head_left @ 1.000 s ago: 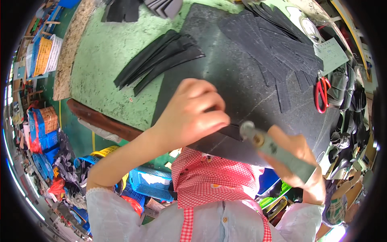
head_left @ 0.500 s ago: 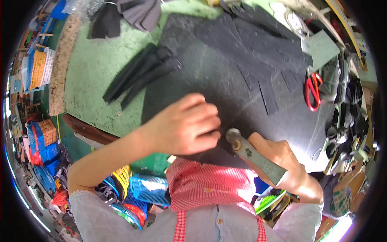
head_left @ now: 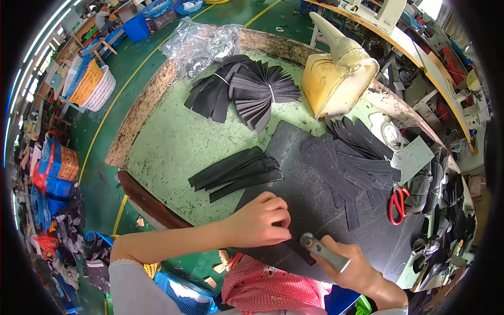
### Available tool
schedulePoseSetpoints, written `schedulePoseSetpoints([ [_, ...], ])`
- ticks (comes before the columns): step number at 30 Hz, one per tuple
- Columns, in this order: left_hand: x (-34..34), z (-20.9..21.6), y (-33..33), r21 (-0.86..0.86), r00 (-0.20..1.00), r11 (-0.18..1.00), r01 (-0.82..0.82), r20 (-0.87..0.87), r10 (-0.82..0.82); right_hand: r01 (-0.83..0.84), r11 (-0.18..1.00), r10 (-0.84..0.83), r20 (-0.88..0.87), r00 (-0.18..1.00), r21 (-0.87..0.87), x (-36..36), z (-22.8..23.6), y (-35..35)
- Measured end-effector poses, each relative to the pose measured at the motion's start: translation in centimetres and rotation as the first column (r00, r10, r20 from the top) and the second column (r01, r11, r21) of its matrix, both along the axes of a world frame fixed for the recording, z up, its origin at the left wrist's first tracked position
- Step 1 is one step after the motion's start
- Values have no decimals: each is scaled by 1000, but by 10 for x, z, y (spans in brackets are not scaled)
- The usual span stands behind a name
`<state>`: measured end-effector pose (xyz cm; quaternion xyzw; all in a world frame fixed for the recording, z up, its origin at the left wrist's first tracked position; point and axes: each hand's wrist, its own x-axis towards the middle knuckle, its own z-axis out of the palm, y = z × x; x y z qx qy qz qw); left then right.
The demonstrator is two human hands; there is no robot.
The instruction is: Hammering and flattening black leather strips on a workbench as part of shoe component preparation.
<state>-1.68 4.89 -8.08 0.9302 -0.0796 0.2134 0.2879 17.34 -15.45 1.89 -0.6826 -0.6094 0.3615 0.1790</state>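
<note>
Left hand (head_left: 261,220) knuckles-up at black strip (head_left: 302,253) — right hand (head_left: 353,266) around hammer (head_left: 329,254)

From the left hand (head_left: 261,221), can pass at one o'clock over bare black mat (head_left: 292,185); meets black strips (head_left: 235,169) at eleven. From the right hand (head_left: 353,266), meets red-handled scissors (head_left: 398,199) at one.

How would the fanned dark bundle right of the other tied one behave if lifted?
The fanned bundle probably lifts as one, since a white tie cinches it. Its thin pieces, splaying on either side, would likely bend or shift.
</note>
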Motion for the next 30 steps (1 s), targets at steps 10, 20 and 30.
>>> schedulePoseSetpoints([
  [10, -6, 9, 25, 198, 999, 980, -36, 42, 28, -32, 998, 33, -15, 999, 54, -3, -2, 29],
  [20, -22, 6, 34, -35, 995, 996, -80, -59, 78, -85, 993, 83, -27, 996, -79, -12, -1, 42],
  [30, -38, 4, 40, 28, 984, 984, -175, -21, 176, -115, 990, 115, -7, 993, -85, -20, -2, 62],
])
